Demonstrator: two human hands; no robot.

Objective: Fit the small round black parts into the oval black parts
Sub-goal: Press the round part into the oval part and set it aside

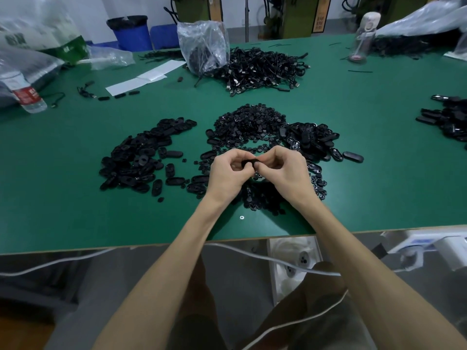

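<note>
Your left hand (228, 173) and right hand (283, 170) meet above the middle of a green table (75, 198), knuckles almost touching. The fingers of both are curled, pinching one black part (250, 163) between them. Your fingers hide most of it, so its shape cannot be told.

Just beyond your hands lies a heap of small round parts (252, 125). More of these are scattered under and around your wrists, partly hidden by your forearms. To your left is a loose spread of oval parts (141, 157). To your right, touching the round heap, is a second pile of oval pieces (310, 137).

Farther back sits a big tangle of black cables (260, 69), with a clear plastic bag (202, 44) standing against its left side. White paper sheets (146, 77) lie flat to the left of the bag. A water bottle (25, 94) with a red label leans at the far left edge. A blue bin (130, 34) stands behind the table. A clear drinking bottle (364, 36) stands upright at the far right. Another dark pile (447, 120) sits at the right edge.

A white cord (252, 256) runs across below the near table edge.
</note>
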